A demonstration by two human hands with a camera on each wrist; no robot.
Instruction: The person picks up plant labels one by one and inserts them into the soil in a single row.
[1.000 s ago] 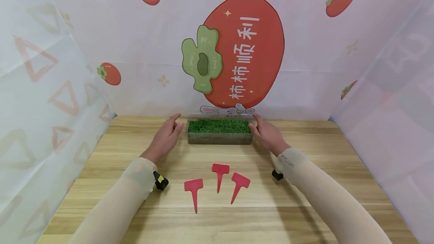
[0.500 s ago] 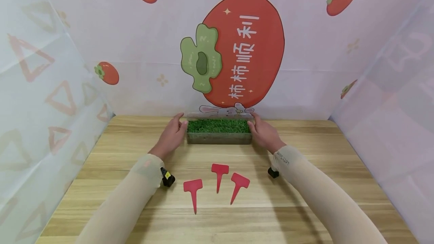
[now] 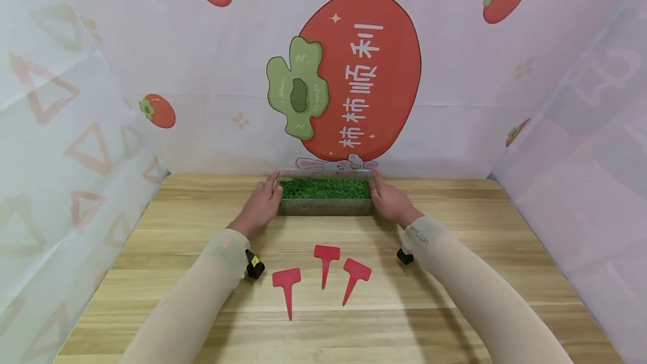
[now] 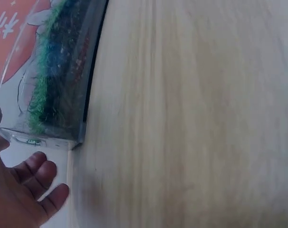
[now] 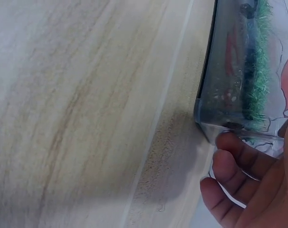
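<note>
A clear rectangular planter box with green grass on top stands at the back of the table. My left hand is at its left end, thumb and forefinger right at the rim. In the left wrist view, the other fingers are loosely bent beside the end wall. At the right end is my right hand, its thumb near the rim and its fingertips against the end wall. Several dark and reddish bits show through the box's side.
Three red T-shaped plant labels lie on the wooden table in front of the box: a left one, a middle one and a right one. Behind rises a printed backdrop, with cloth walls at both sides.
My left hand has come rightward from beside the box to its left end. The right hand has shifted only slightly at the other end. Box and labels stay in place.
</note>
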